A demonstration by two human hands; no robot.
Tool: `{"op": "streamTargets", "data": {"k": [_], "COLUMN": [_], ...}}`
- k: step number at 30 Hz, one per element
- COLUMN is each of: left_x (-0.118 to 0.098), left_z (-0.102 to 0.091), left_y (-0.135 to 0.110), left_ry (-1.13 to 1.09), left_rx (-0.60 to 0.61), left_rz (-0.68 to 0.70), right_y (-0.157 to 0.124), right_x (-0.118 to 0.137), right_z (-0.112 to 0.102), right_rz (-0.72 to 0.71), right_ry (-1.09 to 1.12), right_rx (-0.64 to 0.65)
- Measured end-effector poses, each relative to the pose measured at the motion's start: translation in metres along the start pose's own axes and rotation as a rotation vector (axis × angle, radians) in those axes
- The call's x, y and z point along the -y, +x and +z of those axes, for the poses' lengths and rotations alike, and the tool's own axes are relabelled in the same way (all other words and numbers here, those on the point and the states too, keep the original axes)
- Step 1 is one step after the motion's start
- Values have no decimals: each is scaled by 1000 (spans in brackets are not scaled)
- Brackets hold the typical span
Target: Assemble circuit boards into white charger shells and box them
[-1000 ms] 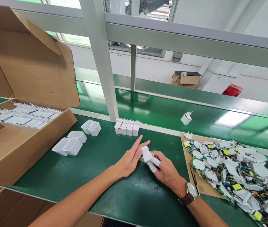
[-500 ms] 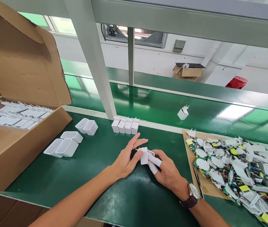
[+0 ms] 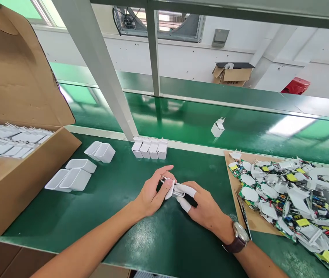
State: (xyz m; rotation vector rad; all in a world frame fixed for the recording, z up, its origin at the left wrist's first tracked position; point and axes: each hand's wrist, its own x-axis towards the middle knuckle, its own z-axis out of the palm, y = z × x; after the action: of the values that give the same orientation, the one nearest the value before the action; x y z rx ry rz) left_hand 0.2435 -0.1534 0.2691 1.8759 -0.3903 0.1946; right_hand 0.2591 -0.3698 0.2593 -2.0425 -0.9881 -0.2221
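Observation:
My left hand [image 3: 152, 190] and my right hand [image 3: 202, 206] meet at the middle of the green table [image 3: 152, 239], both closed on one small white charger part [image 3: 171, 188] with metal pins. White finger cots cover two fingers of the right hand, and a watch [image 3: 237, 236] sits on that wrist. Just beyond my hands a row of several white chargers [image 3: 150, 148] stands upright at the table's far edge.
Empty white shells [image 3: 70, 178] lie at left, two more [image 3: 100, 151] behind them. An open cardboard box [image 3: 16, 146] with rows of white chargers fills the left. A cardboard sheet [image 3: 253, 226] heaped with circuit boards [image 3: 292, 193] lies right. One charger [image 3: 217, 127] rests on the green conveyor [image 3: 268, 135].
My left fingers have curled in around the white part, which has turned so its pins point left and up. The camera has tilted down a little.

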Motion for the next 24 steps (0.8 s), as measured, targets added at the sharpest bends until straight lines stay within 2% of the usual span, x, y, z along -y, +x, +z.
{"op": "streamTargets", "data": {"k": [5,7,9,12,14,16,20,24], "left_x": [0,1,1,1,0,0,1,-1], "left_z": [0,-1,-1,-1,1,4,9,6], "left_y": [1,2,3,3,3,2,0,1], "left_ry": [-29,-41,-77,-86,29,172,252,241], "left_rx": [7,10,6,24,33,15,-26,-6], "left_rz": [-37,-40,-1,128,205,251,300,286], "right_y": [3,4,5,8,11,13,15,13], "right_x": [1,1,0,0,2,7,14,10], "right_z": [0,1,2,2,1,-1,-3,0], "right_rz": [42,62,155,442,630,725,753,703], "right_ry": [-73,-14,177,690,1010,1168,1237,1150], "right_rx": [84,80,16,-64,-56,-31,-13,-24]}}
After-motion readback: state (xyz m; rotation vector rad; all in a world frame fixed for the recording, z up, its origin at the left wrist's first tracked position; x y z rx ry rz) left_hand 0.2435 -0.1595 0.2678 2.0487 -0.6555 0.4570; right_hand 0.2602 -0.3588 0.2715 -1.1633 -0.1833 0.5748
